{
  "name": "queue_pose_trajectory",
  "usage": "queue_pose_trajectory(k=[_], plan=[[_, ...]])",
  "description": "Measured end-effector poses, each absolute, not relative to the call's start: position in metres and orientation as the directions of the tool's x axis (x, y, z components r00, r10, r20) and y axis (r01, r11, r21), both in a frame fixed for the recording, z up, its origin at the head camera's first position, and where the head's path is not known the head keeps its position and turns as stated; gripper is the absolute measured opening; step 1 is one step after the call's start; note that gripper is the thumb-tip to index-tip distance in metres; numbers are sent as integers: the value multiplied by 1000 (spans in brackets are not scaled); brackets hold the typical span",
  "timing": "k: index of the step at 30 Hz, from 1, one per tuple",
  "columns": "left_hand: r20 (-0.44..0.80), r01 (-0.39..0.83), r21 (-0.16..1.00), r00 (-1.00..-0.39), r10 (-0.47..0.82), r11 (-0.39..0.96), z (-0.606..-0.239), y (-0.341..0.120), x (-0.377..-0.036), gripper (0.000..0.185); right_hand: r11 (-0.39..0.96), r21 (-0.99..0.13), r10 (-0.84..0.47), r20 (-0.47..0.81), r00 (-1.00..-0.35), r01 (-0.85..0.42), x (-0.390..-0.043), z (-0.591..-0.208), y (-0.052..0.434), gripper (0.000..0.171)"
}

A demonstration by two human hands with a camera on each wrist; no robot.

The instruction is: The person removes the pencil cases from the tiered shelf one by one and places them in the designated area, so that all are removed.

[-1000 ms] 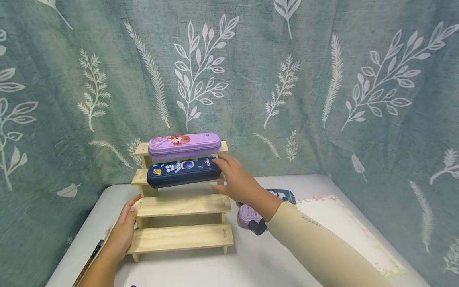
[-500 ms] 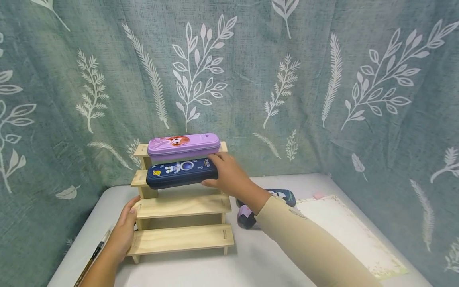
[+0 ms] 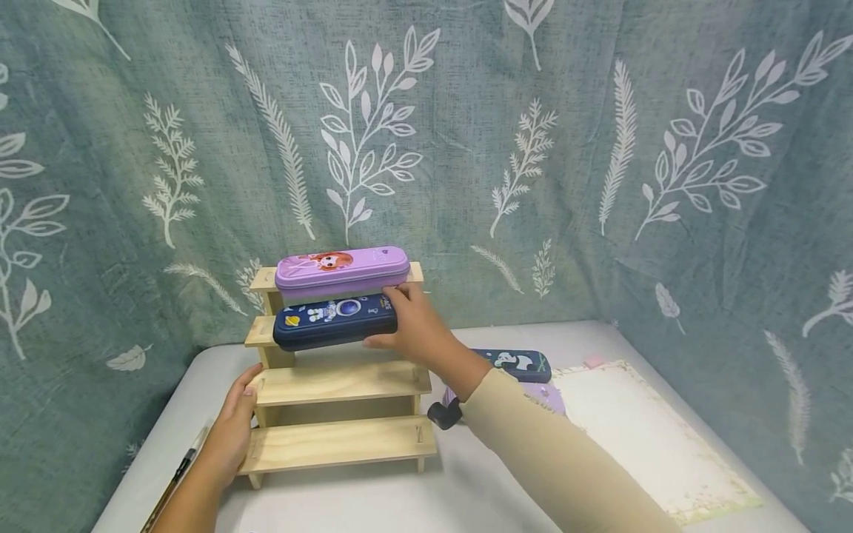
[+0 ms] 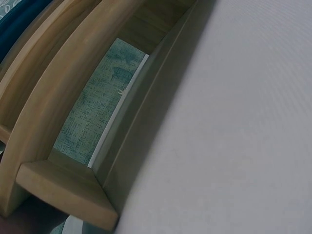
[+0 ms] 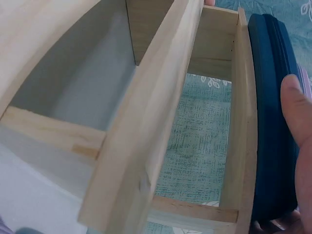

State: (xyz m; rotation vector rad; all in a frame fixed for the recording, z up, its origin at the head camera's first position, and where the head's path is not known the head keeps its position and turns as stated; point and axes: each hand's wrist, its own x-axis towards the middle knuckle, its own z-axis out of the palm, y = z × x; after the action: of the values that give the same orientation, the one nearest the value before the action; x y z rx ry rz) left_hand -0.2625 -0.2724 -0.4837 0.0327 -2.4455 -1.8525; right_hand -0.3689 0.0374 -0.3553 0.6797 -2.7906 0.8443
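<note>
A teal curtain (image 3: 466,148) printed with white leaves hangs behind and around a pale grey bench (image 3: 480,474). On the bench, toward its left side, stands a stepped wooden rack (image 3: 336,385) with four tiers rising toward the curtain. To the right of the rack lies a large cream sheet (image 3: 653,437) flat on the bench surface.

A purple pencil case (image 3: 342,270) with a cartoon figure on its lid lies along the top tier. Directly below it, on the second tier from the top, lies a navy pencil case (image 3: 333,322) with a space print, its long side facing outward. The two lower tiers are bare wood.

The right hand (image 3: 416,329), in a beige sleeve, grips the right end of the navy pencil case, the thumb under it and the fingers curled over its top; the right wrist view shows a thumb (image 5: 297,112) pressed against the dark case beside the wooden ledge. The left hand (image 3: 233,426) rests with relaxed, fairly straight fingers against the left side of the rack near its lower tiers.

Behind the right forearm, on the bench, lie another dark case with a panda print (image 3: 516,364) and a lilac case (image 3: 549,396), mostly hidden by the sleeve. A black pen (image 3: 180,468) lies at the bench's left edge beside the left wrist.
</note>
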Motion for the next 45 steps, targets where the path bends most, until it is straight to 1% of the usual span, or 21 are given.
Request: queue_pose_trajectory(k=[3, 8, 14, 20, 25, 31, 34, 40, 45], plan=[[36, 17, 962, -997, -64, 273, -485, -272, -263, 58, 733, -508, -361, 273, -891, -453, -370, -359, 36, 112], [28, 9, 961, -997, -65, 277, -485, -272, -263, 59, 730, -523, -339, 281, -898, -440, -372, -365, 36, 108], [41, 22, 962, -997, -64, 273, -486, -273, -263, 58, 720, -515, -362, 293, -885, -465, -375, -367, 37, 103], [36, 18, 962, -997, -64, 271, -487, -271, -265, 57, 713, -537, -362, 271, -892, -452, -373, -368, 40, 102], [36, 17, 963, -997, -67, 267, -486, -269, -263, 58, 700, -550, -361, 278, -890, -456, -370, -369, 44, 98], [44, 24, 964, -997, -68, 266, -484, -269, -262, 58, 676, -568, -368, 292, -883, -469, -365, -368, 49, 98], [45, 25, 962, -997, -67, 271, -484, -270, -261, 58, 668, -571, -372, 299, -879, -477, -361, -368, 52, 95], [46, 25, 962, -996, -72, 273, -484, -272, -262, 59, 655, -562, -376, 337, -863, -505, -350, -371, 57, 88], [40, 19, 963, -997, -73, 271, -484, -272, -262, 59, 639, -569, -360, 372, -855, -517, -340, -373, 63, 88]])
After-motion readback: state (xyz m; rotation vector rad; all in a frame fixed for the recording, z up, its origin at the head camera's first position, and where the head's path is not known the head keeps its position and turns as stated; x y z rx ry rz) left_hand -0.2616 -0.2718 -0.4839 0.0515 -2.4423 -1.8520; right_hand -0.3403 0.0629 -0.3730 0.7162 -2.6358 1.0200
